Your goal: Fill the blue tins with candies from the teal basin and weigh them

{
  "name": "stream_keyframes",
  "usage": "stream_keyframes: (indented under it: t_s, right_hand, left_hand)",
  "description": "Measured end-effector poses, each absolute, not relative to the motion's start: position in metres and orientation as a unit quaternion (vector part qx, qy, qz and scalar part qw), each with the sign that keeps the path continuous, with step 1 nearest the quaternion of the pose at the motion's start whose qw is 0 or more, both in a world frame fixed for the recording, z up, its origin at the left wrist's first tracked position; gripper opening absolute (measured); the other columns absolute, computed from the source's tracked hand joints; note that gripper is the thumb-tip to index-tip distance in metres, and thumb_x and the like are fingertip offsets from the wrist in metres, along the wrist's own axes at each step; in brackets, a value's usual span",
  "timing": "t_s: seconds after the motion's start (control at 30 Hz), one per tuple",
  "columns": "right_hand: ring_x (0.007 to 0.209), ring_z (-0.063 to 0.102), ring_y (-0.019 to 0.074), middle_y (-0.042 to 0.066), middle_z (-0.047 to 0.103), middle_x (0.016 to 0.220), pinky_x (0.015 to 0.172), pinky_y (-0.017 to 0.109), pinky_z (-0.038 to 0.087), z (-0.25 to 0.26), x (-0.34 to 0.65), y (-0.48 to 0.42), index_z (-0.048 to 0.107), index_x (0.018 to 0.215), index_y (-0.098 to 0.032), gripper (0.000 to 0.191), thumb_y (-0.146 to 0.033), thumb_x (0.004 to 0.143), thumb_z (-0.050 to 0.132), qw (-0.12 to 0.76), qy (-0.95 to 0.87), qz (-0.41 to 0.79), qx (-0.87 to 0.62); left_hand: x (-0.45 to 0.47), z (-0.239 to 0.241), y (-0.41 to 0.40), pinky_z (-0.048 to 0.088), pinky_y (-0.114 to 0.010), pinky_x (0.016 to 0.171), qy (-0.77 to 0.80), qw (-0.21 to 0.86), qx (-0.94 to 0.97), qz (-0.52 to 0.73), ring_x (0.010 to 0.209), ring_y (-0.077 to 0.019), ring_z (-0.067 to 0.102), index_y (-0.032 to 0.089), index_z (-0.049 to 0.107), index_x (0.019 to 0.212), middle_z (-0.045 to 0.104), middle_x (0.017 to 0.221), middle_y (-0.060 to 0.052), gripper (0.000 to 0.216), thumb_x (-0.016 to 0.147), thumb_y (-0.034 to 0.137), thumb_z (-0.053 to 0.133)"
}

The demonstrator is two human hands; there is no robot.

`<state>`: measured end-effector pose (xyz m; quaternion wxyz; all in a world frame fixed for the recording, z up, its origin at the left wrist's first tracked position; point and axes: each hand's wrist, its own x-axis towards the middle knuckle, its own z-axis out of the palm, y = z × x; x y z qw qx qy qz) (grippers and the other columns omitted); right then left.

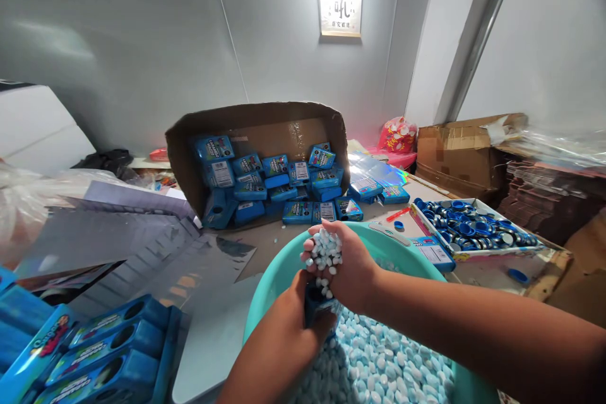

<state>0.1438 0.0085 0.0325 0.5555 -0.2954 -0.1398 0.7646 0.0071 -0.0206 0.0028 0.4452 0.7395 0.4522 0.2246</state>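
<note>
My right hand is cupped, palm up, around a heap of small white and pale blue candies. Just below it, my left hand grips a blue candy container, mostly hidden by the fingers, with its dark opening upward. Some candies lie between the palm and that opening. Both hands are over a turquoise tub, which holds a deep layer of loose candies of the same sort.
A tilted cardboard box behind the tub holds many blue containers. At right, a shallow tray is full of blue caps. Uncapped blue containers stand at lower left. A red stick lies near the tub's rim.
</note>
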Motion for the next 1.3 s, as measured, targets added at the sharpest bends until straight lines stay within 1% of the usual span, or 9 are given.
stream_keyframes:
  t_s: [0.2,0.4,0.57,0.7,0.77,0.9,0.97,1.13,1.3]
  right_hand:
    - [0.054,0.058,0.0141,0.002,0.064,0.063,0.051,0.023,0.045,0.036,0.142,0.005,0.059,0.081,-0.017,0.018,-0.034,0.084,0.061,0.559,-0.16,0.743,-0.333]
    - [0.048,0.056,0.0123,0.001,0.06,0.055,0.053,0.022,0.044,0.043,0.139,0.002,0.059,0.076,-0.016,0.023,-0.031,0.09,0.049,0.545,-0.185,0.72,-0.387]
    - [0.047,0.055,0.0117,0.002,0.061,0.057,0.056,0.023,0.045,0.042,0.139,0.003,0.059,0.074,-0.016,0.023,-0.031,0.089,0.05,0.545,-0.192,0.714,-0.394]
    - [0.048,0.054,0.0114,0.001,0.06,0.057,0.059,0.024,0.046,0.04,0.139,0.003,0.059,0.072,-0.016,0.02,-0.032,0.085,0.056,0.545,-0.193,0.717,-0.389]
    - [0.048,0.054,0.0117,0.001,0.06,0.058,0.059,0.025,0.046,0.04,0.138,0.003,0.059,0.072,-0.016,0.02,-0.032,0.084,0.057,0.547,-0.195,0.717,-0.386]
    - [0.05,0.054,0.012,0.001,0.059,0.058,0.06,0.025,0.046,0.04,0.137,0.003,0.06,0.069,-0.016,0.022,-0.03,0.085,0.054,0.549,-0.199,0.717,-0.381]
    - [0.05,0.053,0.0118,0.001,0.059,0.057,0.062,0.026,0.047,0.041,0.137,0.003,0.059,0.065,-0.016,0.025,-0.029,0.086,0.052,0.546,-0.198,0.722,-0.376]
    - [0.051,0.053,0.0124,0.001,0.057,0.055,0.065,0.027,0.047,0.042,0.137,0.003,0.059,0.061,-0.016,0.029,-0.029,0.085,0.05,0.543,-0.199,0.726,-0.373]
    - [0.053,0.054,0.0132,0.0,0.057,0.054,0.064,0.028,0.046,0.04,0.136,0.003,0.06,0.061,-0.017,0.025,-0.033,0.079,0.056,0.545,-0.229,0.723,-0.356]
  left_hand:
    - [0.007,0.008,-0.022,0.047,-0.038,0.095,0.46,0.438,0.74,0.221,0.11,-0.0257,0.061,0.022,0.05,0.127,0.064,0.124,-0.008,0.047,0.081,0.021,0.056]
    - [0.008,0.01,-0.021,0.049,-0.036,0.09,0.446,0.445,0.743,0.223,0.108,-0.0254,0.062,0.022,0.046,0.135,0.063,0.128,-0.008,0.058,0.079,0.016,0.055]
    - [0.008,0.009,-0.02,0.046,-0.038,0.099,0.438,0.441,0.749,0.229,0.119,-0.0268,0.058,0.023,0.043,0.141,0.059,0.135,-0.009,0.063,0.08,0.017,0.055]
    - [0.008,0.008,-0.02,0.043,-0.04,0.104,0.443,0.436,0.749,0.23,0.126,-0.0274,0.054,0.024,0.042,0.144,0.055,0.141,-0.008,0.064,0.081,0.019,0.056]
    - [0.008,0.007,-0.021,0.044,-0.041,0.104,0.442,0.431,0.751,0.235,0.126,-0.0269,0.054,0.025,0.042,0.144,0.055,0.141,-0.008,0.065,0.081,0.019,0.056]
    - [0.008,0.007,-0.022,0.047,-0.044,0.099,0.47,0.423,0.743,0.216,0.118,-0.0287,0.059,0.022,0.042,0.143,0.059,0.136,-0.011,0.065,0.08,0.021,0.056]
    - [0.008,0.007,-0.022,0.046,-0.044,0.1,0.474,0.416,0.746,0.216,0.12,-0.0295,0.058,0.021,0.042,0.144,0.058,0.137,-0.012,0.065,0.08,0.022,0.057]
    - [0.009,0.003,-0.018,0.045,-0.045,0.103,0.477,0.391,0.757,0.214,0.125,-0.0317,0.055,0.02,0.032,0.151,0.051,0.145,-0.015,0.077,0.079,0.026,0.058]
    - [0.013,0.004,-0.018,0.046,-0.044,0.103,0.484,0.375,0.764,0.204,0.125,-0.0322,0.055,0.018,0.025,0.155,0.051,0.145,-0.016,0.085,0.076,0.022,0.059]
